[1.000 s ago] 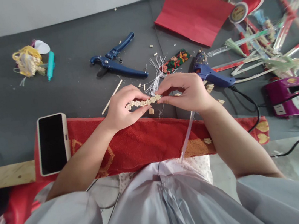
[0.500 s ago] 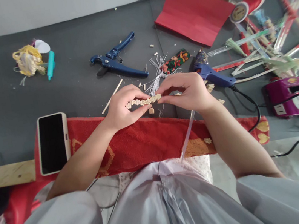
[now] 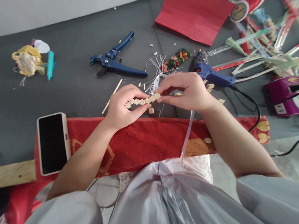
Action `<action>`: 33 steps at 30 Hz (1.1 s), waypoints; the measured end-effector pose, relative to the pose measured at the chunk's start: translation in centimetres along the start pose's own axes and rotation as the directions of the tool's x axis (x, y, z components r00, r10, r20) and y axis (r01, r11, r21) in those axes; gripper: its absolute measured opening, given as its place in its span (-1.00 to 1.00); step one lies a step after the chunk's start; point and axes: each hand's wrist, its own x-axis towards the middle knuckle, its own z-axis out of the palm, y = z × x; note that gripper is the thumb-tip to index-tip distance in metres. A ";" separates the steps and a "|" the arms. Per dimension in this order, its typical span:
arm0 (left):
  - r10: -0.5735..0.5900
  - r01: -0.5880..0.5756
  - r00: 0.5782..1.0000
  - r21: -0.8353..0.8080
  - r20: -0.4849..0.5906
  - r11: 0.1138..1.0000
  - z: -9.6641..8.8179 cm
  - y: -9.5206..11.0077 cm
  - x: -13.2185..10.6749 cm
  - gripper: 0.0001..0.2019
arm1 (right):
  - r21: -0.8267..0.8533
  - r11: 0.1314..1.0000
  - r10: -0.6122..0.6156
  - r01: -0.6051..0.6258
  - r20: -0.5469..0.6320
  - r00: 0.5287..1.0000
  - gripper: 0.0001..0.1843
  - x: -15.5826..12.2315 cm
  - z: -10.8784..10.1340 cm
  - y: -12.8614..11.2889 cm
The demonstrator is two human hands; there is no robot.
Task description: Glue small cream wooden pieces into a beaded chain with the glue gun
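Both my hands pinch a short strip of small pale wooden pieces (image 3: pixel 143 100), held level above the dark grey mat (image 3: pixel 77 89). My left hand (image 3: pixel 121 107) grips its left end with curled fingers. My right hand (image 3: pixel 188 92) pinches its right end between thumb and fingers. A small loose wooden bit (image 3: pixel 151 110) lies just below the strip. A bunch of thin white strands (image 3: pixel 156 74) lies just beyond my hands.
Blue cutting pliers (image 3: pixel 116 60) lie beyond my hands, a blue glue gun (image 3: pixel 212 74) with a black cord to the right. A phone (image 3: pixel 52 142) rests on the red towel (image 3: pixel 142 140). Red paper (image 3: pixel 193 13), a ribbon spool (image 3: pixel 246 6), sticks and a purple power strip (image 3: pixel 290 98) crowd the right.
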 end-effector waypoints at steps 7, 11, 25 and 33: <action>-0.050 0.050 0.998 0.014 0.035 0.999 -0.1 0.1 0.0 -0.84 | 0.000 0.999 0.054 -0.054 0.024 0.998 -0.85 0.1 -0.1 -0.2; -0.064 0.063 0.997 0.025 0.041 0.998 -0.1 0.1 0.0 -0.83 | 0.000 0.999 0.049 -0.049 0.022 0.999 -0.86 0.1 -0.1 -0.2; -0.004 0.005 1.000 0.019 -0.025 1.000 0.0 -0.3 0.0 -0.87 | 0.021 0.999 0.032 -0.032 -0.031 0.999 -0.84 0.0 0.5 0.1; -0.052 0.053 0.998 0.017 -0.027 0.998 -0.1 -0.5 0.0 -0.85 | -0.004 1.000 0.011 -0.012 -0.048 0.999 -0.82 0.1 0.7 0.1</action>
